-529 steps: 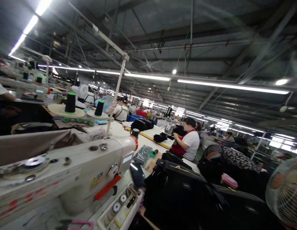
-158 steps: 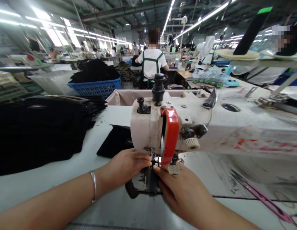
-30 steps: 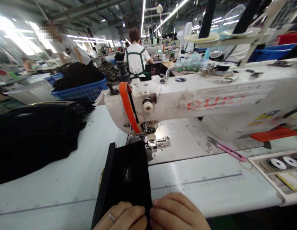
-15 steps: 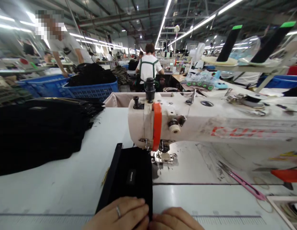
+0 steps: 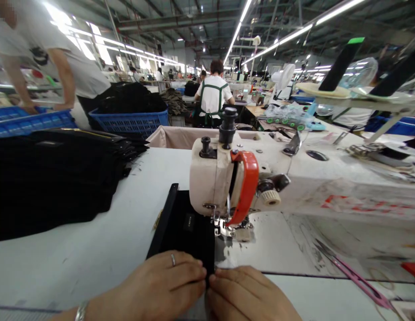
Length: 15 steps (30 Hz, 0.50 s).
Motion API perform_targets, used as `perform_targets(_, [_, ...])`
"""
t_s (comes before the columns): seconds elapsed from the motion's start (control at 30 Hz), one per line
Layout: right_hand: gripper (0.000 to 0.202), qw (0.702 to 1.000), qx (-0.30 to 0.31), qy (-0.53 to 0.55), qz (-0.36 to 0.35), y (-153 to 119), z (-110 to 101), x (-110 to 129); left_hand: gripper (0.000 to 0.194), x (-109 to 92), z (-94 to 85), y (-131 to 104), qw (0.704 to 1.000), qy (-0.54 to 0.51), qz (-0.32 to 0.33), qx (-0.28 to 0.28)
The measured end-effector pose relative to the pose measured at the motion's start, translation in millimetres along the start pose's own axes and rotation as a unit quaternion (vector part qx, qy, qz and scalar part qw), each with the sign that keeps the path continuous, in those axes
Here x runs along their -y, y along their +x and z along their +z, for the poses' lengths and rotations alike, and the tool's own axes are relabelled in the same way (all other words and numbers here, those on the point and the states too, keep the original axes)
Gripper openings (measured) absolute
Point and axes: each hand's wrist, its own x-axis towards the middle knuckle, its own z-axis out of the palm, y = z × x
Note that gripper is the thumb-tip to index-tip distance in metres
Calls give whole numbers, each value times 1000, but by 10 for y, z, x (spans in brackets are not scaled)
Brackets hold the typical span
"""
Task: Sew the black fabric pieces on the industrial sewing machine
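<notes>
A black fabric piece (image 5: 183, 238) with a small dark label (image 5: 189, 222) lies lengthwise on the table, its right edge at the presser foot of the sewing machine (image 5: 209, 178). A stiff dark strip runs down its left side, and a gold-coloured metal bit (image 5: 157, 220) sticks out there. My left hand (image 5: 170, 281), wearing a ring, lies across the near part of the piece, fingers together and bent around its edge. Closed fingers of my right hand (image 5: 244, 290) pinch the same right edge, almost touching the left fingertips. The fabric under both hands is hidden.
Stacked black pieces (image 5: 53, 178) cover the table's left side. Pink-handled thread snips (image 5: 356, 274) lie under the machine arm at right. Thread cones (image 5: 341, 64) stand behind. Beyond are a blue crate (image 5: 130, 122) of dark cloth, a person leaning at left and a seated co-worker (image 5: 214, 91).
Both hands and the fabric have moved a little forward, toward the presser foot. The view has shifted, so the machine sits further right. The person at left appears nearer and further left.
</notes>
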Motion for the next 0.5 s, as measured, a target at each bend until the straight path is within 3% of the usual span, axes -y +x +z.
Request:
perform_targets(0.23, [30, 998, 59, 21, 11, 164, -16, -196, 26, 260, 305, -120, 999, -16, -21, 21])
perform_targets(0.33, [25, 995, 95, 28, 24, 208, -21, -255, 26, 374, 357, -118, 999, -8, -26, 36])
perform_targets(0.5, [26, 992, 111, 15, 56, 189, 30, -314, 23, 545, 394, -48, 999, -5, -39, 12])
